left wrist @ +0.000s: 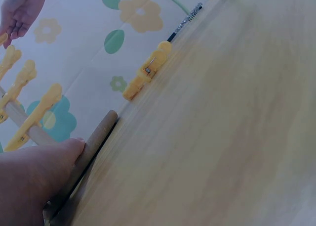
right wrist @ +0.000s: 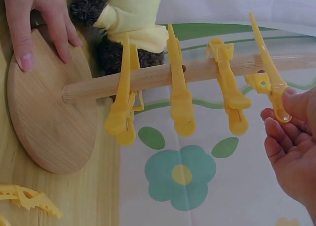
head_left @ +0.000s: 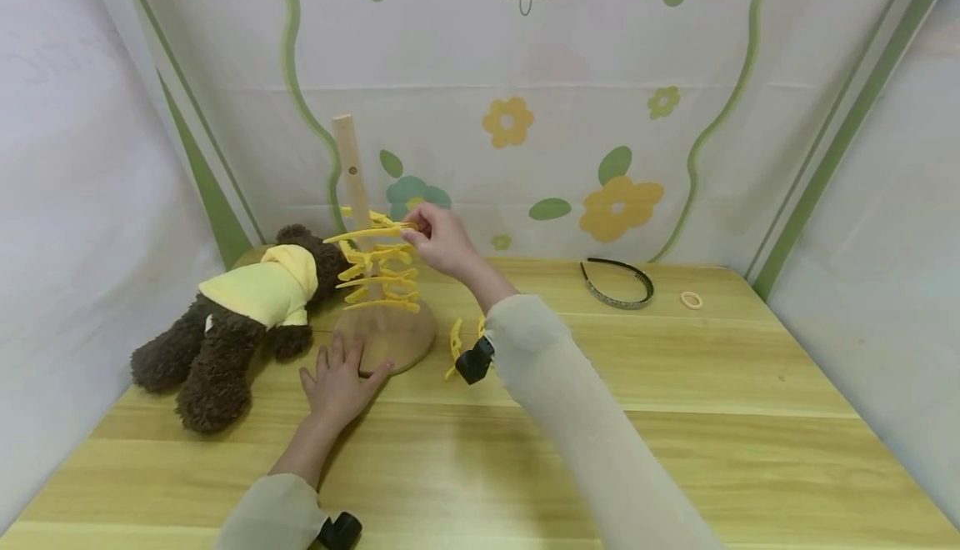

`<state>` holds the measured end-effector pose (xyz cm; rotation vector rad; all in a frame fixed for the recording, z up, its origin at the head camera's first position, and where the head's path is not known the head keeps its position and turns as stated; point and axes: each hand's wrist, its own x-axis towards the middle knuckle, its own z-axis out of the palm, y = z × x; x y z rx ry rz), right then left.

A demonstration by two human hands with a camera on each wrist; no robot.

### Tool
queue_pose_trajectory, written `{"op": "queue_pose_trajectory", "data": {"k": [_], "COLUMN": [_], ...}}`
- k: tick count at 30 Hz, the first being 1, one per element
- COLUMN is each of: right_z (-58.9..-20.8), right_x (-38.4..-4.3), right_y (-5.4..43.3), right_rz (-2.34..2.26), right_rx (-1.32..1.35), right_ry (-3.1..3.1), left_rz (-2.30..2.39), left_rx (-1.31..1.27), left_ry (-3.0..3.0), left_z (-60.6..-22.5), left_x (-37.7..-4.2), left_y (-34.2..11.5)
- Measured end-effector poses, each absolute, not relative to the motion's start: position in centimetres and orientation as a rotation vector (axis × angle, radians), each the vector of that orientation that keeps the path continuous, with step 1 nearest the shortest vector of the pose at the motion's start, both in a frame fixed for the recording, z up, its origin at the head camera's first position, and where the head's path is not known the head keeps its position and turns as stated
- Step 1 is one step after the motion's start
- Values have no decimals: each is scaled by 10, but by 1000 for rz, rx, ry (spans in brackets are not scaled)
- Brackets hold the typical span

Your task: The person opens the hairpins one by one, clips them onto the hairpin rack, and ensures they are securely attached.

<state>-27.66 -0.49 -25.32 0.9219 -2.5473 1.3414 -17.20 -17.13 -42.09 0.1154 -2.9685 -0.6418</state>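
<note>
My right hand (head_left: 444, 239) pinches the handle end of a yellow hair clip (right wrist: 269, 72) between thumb and fingers. That clip's long arms lie either side of a wooden post (head_left: 349, 162), above several other yellow hair clips (right wrist: 180, 95) fixed along it. A round wooden base (right wrist: 52, 107) carries the post. My left hand (head_left: 339, 387) rests with spread fingers on the near left edge of this base, as the right wrist view also shows. Two more yellow clips lie on the table right of the base, one (head_left: 455, 348) plainly seen, the other partly behind my right wrist.
A brown teddy bear (head_left: 258, 292) in a yellow hoodie lies left of the post. On the right side of the wooden table (head_left: 712, 450) are a dark, glittery headband (head_left: 626, 303) and a small pale ring (head_left: 691, 300). A printed white cloth (head_left: 570, 50) hangs behind.
</note>
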Motion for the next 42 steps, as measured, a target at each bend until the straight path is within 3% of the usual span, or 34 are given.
{"op": "queue_pose_trajectory", "data": {"k": [42], "right_z": [-255], "right_x": [-268], "right_y": [9], "right_rz": [1481], "right_rx": [875], "right_ry": [-2506], "left_rz": [-657], "left_rx": [110], "left_ry": [-2961], "left_z": [-424], "left_x": [-174], "left_y": [-172]}}
